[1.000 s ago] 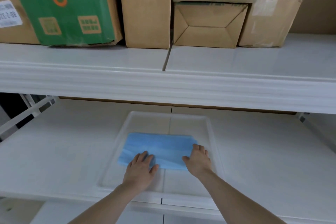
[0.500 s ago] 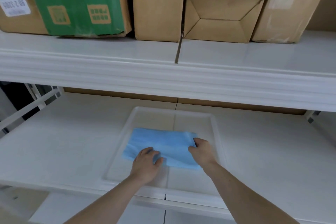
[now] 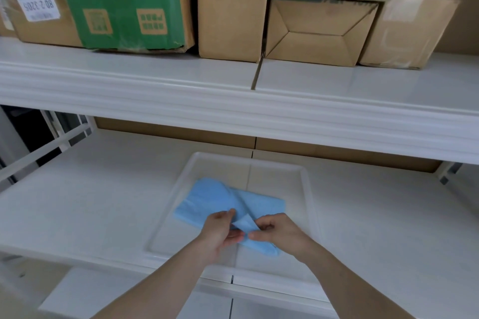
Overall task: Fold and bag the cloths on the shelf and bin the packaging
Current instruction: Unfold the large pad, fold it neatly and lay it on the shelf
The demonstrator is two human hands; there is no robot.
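On the lower shelf (image 3: 90,204), inside a shallow translucent tray (image 3: 309,204), lies a light blue cloth (image 3: 207,197), partly doubled over itself. Both of the person's hands meet at its near edge. The left hand (image 3: 217,234) pinches the cloth between thumb and fingers (image 3: 230,215); the right hand (image 3: 280,232) has its fingers closed on the same raised corner, which stands up as a small pale flap between the two hands. The far part of the cloth rests flat on the tray floor. On the upper shelf (image 3: 337,90) stand a green box (image 3: 121,2) with round holes, a labelled brown carton (image 3: 39,5) to its left, and several plain cardboard boxes (image 3: 230,8) to its right.
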